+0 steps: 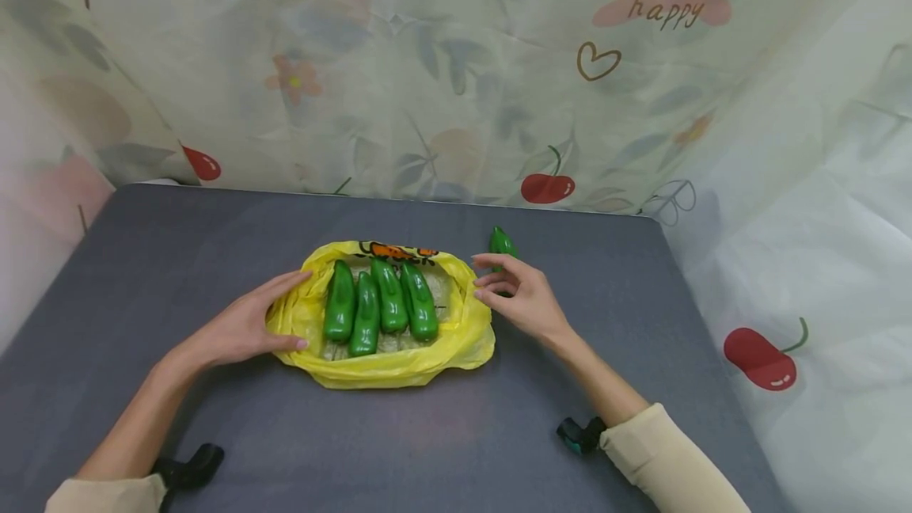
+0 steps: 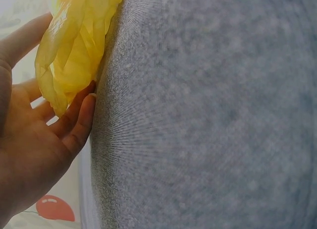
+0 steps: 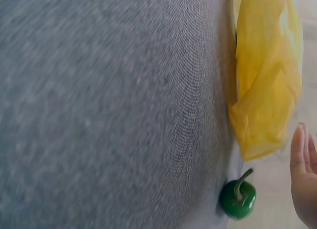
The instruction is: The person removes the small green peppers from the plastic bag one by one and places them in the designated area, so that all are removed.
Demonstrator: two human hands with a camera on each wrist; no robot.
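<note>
A yellow plastic bag [image 1: 399, 371] lies with its mouth spread wide and its rim rolled down. Several glossy green peppers [image 1: 340, 303] lie side by side inside it. My left hand [image 1: 242, 325] rests against the bag's left end, thumb towards the front rim and fingers spread along the far side. My right hand [image 1: 526, 296] hovers by the bag's right end, fingers loosely bent and holding nothing. Just beyond it lies another green pepper [image 1: 502, 241], partly hidden by that hand in the head view. In the right wrist view this pepper [image 3: 237, 199] shows its curved stem.
All this is on a table with a dark grey cloth [image 1: 442, 450]. A patterned curtain [image 1: 399, 85] hangs along the table's back edge, and a pale sheet [image 1: 834, 260] hangs at the right. Dark straps with small devices [image 1: 580, 435] are on both wrists.
</note>
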